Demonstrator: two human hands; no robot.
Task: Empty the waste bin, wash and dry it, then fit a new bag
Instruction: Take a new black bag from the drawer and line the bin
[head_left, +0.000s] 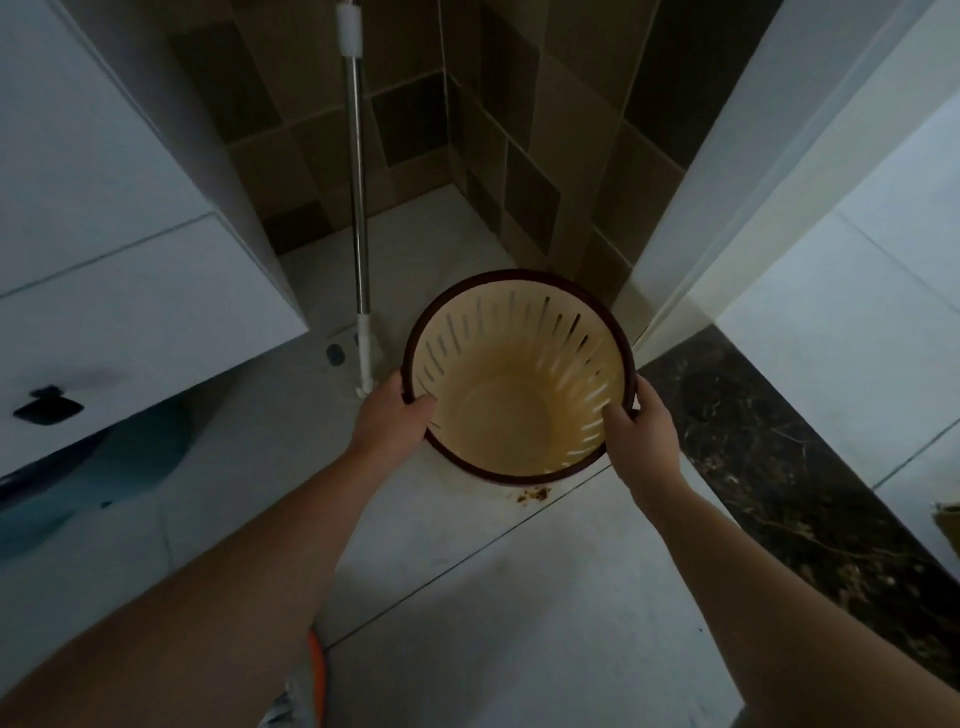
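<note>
Pale floor tiles (467, 597) lie beneath the empty cream slotted plastic bin (519, 395), gripped at nine by left hand (389, 418), three by right hand (636, 441); grime could drip if tilted

Mop pole (358, 208) leans in the tiled corner beside a white cabinet (104, 260)

Home bathroom: tiled walls (524, 171), mop handle (358, 197).
</note>
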